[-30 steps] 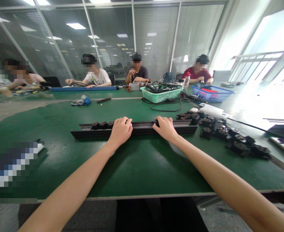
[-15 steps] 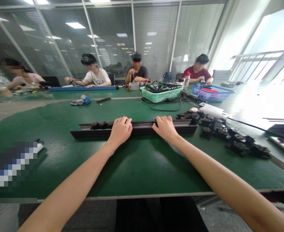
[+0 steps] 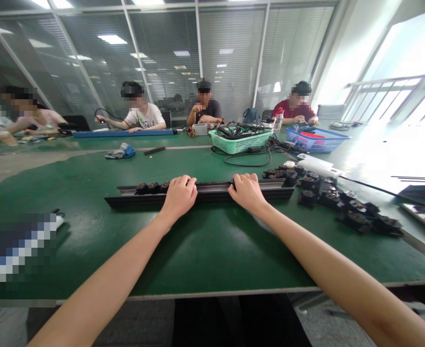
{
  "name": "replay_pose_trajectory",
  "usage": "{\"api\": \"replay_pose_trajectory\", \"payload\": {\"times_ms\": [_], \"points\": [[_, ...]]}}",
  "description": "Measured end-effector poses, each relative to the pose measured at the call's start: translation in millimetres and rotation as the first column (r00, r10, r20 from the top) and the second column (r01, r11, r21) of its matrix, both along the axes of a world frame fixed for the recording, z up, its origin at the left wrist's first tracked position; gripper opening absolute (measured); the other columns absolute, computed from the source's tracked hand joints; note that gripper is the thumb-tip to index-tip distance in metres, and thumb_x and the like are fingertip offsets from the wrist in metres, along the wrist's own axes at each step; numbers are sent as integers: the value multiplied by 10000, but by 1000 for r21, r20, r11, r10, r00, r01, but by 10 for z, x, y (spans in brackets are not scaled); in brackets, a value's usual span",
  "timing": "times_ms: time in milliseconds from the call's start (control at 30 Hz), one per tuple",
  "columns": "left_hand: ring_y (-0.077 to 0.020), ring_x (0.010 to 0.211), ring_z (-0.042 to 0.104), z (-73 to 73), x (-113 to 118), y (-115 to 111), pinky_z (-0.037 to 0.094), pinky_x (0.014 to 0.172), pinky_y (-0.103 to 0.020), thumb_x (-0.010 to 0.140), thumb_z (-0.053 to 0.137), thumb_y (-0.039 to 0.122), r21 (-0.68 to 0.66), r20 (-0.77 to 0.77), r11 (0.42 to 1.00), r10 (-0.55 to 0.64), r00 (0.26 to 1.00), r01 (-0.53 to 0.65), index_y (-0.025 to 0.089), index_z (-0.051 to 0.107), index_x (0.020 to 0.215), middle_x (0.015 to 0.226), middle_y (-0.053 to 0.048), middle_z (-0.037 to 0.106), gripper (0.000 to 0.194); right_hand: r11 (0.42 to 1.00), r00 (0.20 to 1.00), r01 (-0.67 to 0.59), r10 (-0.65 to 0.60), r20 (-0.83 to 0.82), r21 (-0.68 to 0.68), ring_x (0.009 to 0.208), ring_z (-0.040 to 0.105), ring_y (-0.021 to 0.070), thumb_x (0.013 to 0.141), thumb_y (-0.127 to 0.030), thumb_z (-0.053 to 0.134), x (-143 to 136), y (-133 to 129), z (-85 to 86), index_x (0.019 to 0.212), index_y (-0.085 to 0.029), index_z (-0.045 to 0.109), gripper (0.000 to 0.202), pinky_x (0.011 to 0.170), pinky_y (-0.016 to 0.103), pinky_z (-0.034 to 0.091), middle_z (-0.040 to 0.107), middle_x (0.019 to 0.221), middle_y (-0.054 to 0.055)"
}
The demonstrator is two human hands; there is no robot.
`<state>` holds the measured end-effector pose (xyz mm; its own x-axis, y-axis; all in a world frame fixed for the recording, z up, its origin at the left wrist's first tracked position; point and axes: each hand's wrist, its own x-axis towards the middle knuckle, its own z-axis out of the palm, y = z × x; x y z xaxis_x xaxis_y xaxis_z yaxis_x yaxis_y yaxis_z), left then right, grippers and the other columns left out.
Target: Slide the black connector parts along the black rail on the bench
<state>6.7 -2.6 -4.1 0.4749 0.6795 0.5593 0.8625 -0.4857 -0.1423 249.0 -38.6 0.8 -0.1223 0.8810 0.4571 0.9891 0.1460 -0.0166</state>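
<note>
Head view: left hand [image 3: 180, 195] and right hand [image 3: 247, 191] clamp the black rail [image 3: 213, 196] beneath them.

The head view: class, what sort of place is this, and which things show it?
Probably a small assembly workroom: a black rail on the green table, loose black parts heaped nearby, and a mint-green basket full of cables.
</note>
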Motion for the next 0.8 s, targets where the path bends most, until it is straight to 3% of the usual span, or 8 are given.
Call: {"api": "replay_pose_trajectory", "payload": {"times_ms": [200,433,800], "points": [[-301,1068,603,-3,-2,2,439,986,-457,1016,371,243,8,5,1000,-9,1000,9,111,663,1273,1169,-163,661,411,1000,1000,13,-12,-21,15,1018,597,314,992,-250,411,-3,8,-8,1015,-129,635,255,921,400,296,720,1022,171],[-302,1064,602,-6,-2,3,438,985,-454,1022,365,247,1,5,1000,-5,1000,5,104,661,1276,1169,-162,661,416,998,988,7,-17,-153,-66,1011,631,302,963,-289,479,70,53,10,1081,-148,622,233,901,382,304,734,992,135],[-299,1066,605,12,6,-12,436,993,-465,1020,371,249,-20,31,1000,-11,999,12,120,669,1265,1160,-163,657,407,999,987,9,-16,-162,-48,1003,633,307,960,-303,475,85,66,-12,1058,-159,617,225,901,385,294,733,970,137]]}}
